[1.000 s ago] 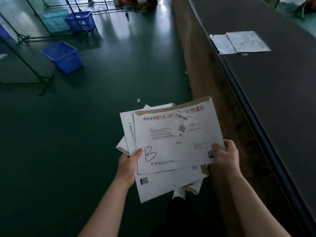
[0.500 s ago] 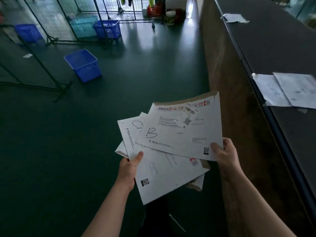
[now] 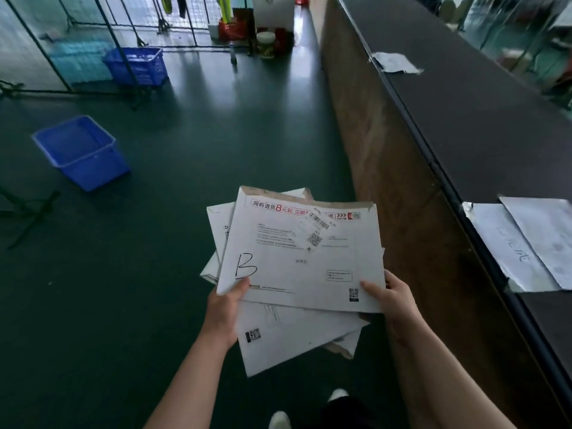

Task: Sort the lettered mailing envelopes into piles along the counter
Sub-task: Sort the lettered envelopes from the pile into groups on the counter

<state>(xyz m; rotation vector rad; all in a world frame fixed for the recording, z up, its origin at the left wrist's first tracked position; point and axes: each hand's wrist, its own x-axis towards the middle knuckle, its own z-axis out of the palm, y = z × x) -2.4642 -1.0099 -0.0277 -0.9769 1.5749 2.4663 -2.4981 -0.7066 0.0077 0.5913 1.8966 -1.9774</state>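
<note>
Envelope marked B (image 3: 301, 258) tops the fanned stack (image 3: 294, 332), right hand (image 3: 391, 300) pinching its lower right corner, left hand (image 3: 224, 311) gripping the stack beneath. Peel B off cleanly, then lay it flat near the counter (image 3: 464, 113) front edge, well apart from the pile (image 3: 526, 243) already there.

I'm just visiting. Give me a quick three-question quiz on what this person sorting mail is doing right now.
1. True or false: the top envelope is marked with a handwritten B.
2. Which hand has its thumb beside the B? A) left hand B) right hand
3. Fill in: on the counter, how many separate spots with envelopes are in view?

Key: 1 true. 2 A. 3 two: the near pile and the far pile.
</note>
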